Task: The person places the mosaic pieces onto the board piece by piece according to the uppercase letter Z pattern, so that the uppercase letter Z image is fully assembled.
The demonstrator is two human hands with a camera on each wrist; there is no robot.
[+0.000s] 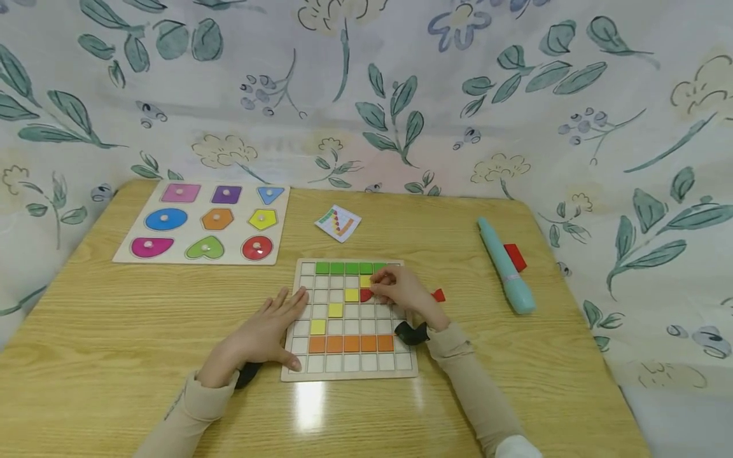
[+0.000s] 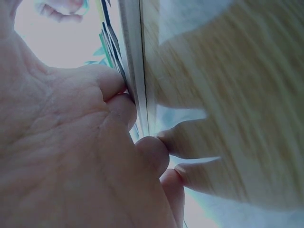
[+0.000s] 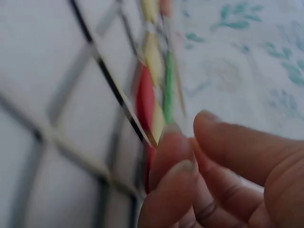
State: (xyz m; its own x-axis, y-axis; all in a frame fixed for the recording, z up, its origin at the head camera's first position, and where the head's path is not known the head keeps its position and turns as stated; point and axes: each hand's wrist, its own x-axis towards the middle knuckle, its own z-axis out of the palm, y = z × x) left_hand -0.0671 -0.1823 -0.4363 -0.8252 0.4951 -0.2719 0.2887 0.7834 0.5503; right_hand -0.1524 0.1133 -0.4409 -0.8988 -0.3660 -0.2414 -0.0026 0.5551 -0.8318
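A wooden grid board carries a green row of tiles at the top, an orange row near the bottom and yellow tiles on a diagonal. My left hand rests on the board's left edge, fingers spread; its fingertips meet the edge in the left wrist view. Over the upper right squares is my right hand, its fingers bent, beside a red rounded piece. In the right wrist view its fingertips touch or cover a second red piece. Whether the thumb pinches anything is hidden.
Behind the board lies a small pattern card. A shape puzzle with knobbed pieces is at the back left. On the right are a teal wand-like object, a red piece and another red bit. Floral cloth surrounds the table.
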